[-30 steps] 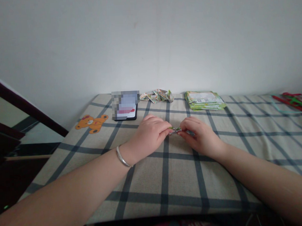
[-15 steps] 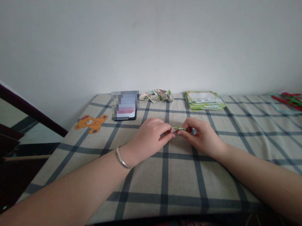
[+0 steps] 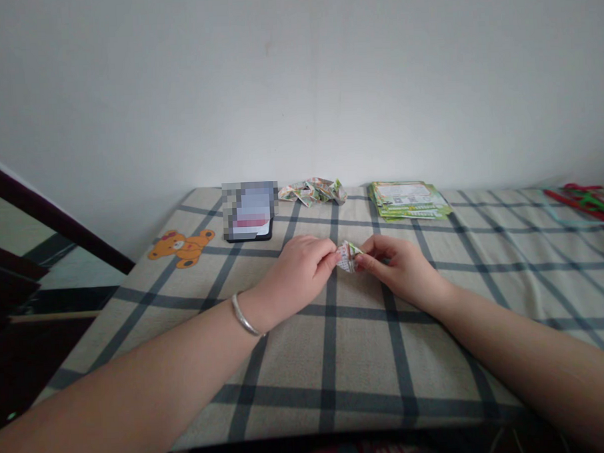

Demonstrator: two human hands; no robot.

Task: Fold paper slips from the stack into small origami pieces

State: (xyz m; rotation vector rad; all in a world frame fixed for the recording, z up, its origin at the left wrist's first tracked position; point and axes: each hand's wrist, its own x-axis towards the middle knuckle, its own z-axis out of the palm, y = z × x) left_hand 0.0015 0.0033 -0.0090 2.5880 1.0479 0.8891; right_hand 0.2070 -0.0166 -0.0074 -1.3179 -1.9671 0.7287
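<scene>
A small folded piece of printed paper [image 3: 347,258], white and green with fine print, is held just above the checked tablecloth. My left hand [image 3: 308,263], with a silver bangle at the wrist, pinches its left side between thumb and fingers. On the other side my right hand [image 3: 401,265] grips the paper's right edge with thumb and forefinger. Part of the paper is hidden behind the fingertips. Farther back lie several crumpled or folded papers [image 3: 314,191] of similar print, against the wall.
A phone [image 3: 251,212] with a blurred screen lies back left, near an orange bear figure [image 3: 181,248]. At back right sits a stack of green printed sheets [image 3: 408,200]. Red and green items [image 3: 588,204] lie at the far right. The wall [image 3: 296,86] bounds the table behind.
The paper between my hands has been turned, so a wider printed face shows instead of a thin edge. Both hands stay nearly in place, still holding it.
</scene>
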